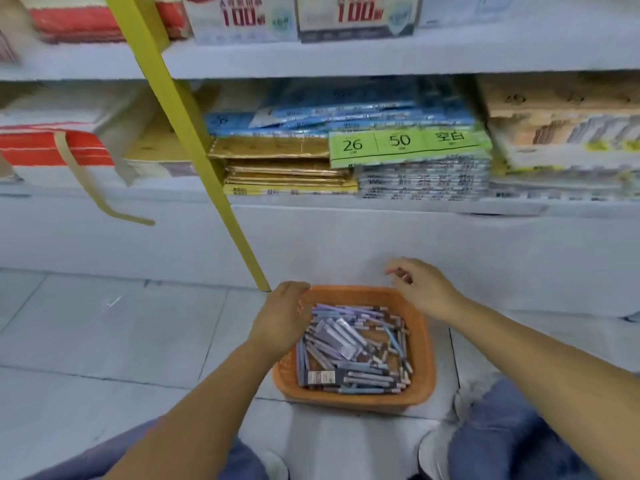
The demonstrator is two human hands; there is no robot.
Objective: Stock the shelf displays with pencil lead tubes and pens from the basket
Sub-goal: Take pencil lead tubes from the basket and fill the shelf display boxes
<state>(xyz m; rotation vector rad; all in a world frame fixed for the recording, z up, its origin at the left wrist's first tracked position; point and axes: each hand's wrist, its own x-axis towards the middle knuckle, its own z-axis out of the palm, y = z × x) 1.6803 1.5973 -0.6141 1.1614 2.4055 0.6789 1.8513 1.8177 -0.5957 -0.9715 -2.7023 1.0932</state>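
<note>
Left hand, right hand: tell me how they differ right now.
The left hand lies low over the orange basket's left rim; the right hand hovers above its far right corner. The left hand points forward; the right hand curls toward the left. Both are bare and near the basket.

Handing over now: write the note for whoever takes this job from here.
Left hand: at the orange basket's far left corner, fingers hidden, grip unclear.
Right hand: above its far right corner, fingers loosely curled; too blurred to tell if it holds anything.
Pens and lead tubes: heaped in the basket on the floor.
Done: nothing visible. Left: the whole basket.
</note>
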